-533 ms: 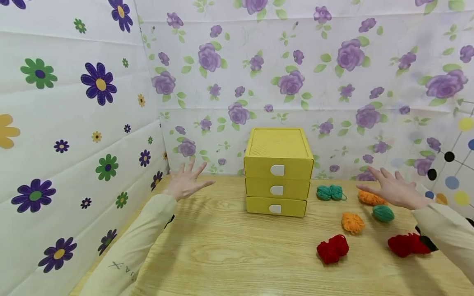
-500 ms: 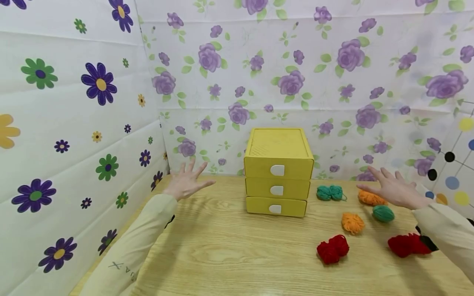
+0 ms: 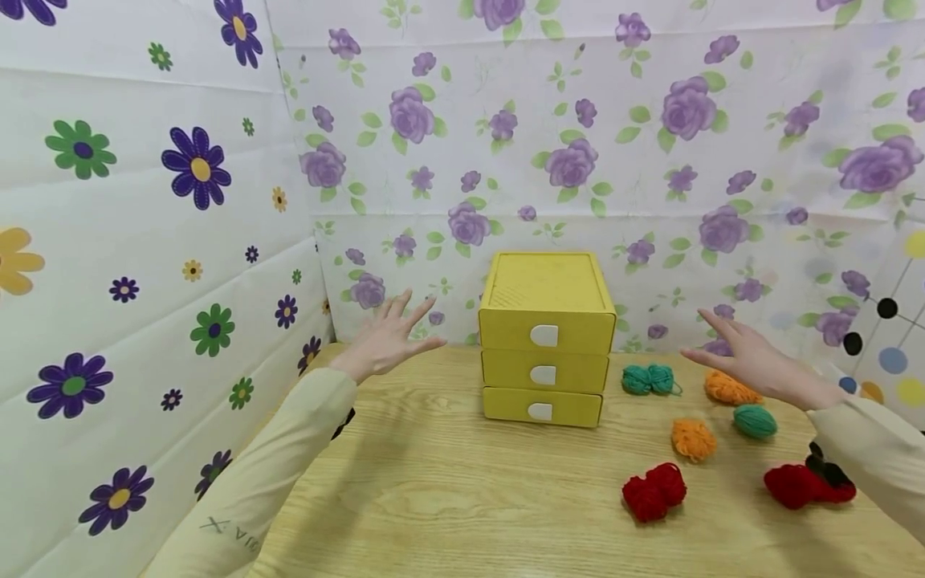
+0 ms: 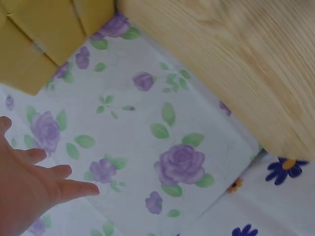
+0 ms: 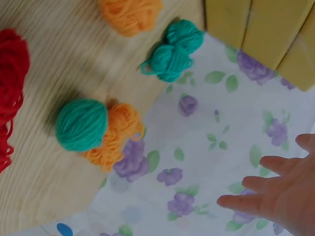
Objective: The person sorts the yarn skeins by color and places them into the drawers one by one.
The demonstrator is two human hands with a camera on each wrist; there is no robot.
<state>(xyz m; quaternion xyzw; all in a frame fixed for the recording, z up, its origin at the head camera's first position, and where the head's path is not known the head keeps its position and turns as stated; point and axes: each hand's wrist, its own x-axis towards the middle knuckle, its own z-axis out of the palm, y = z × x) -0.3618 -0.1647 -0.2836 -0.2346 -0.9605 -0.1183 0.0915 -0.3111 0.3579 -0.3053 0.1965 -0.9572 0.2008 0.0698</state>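
Note:
The left hand (image 3: 385, 339) hovers above the table left of a yellow three-drawer box (image 3: 547, 329), fingers spread, holding nothing. In the left wrist view that hand (image 4: 42, 189) shows at the lower left. To the box's right the right hand (image 3: 768, 365) is raised with fingers extended, empty, over the yarn. Near it lie an orange bundle (image 3: 731, 388) and a green ball (image 3: 755, 421). In the right wrist view the hand (image 5: 280, 189) is at the lower right, apart from the green ball (image 5: 81, 124). All three drawers stand closed.
A teal yarn bundle (image 3: 649, 379) lies beside the box. Nearer the front are an orange bundle (image 3: 694, 439) and two red ones, one in the middle (image 3: 654, 492) and one (image 3: 808, 486) by the right sleeve. Flowered cloth (image 3: 462, 96) hangs behind the table (image 3: 448, 482).
The left hand has moved a little right and up, toward the box. The right hand has shifted slightly left and up, its fingers closer together. The whole view has shifted slightly.

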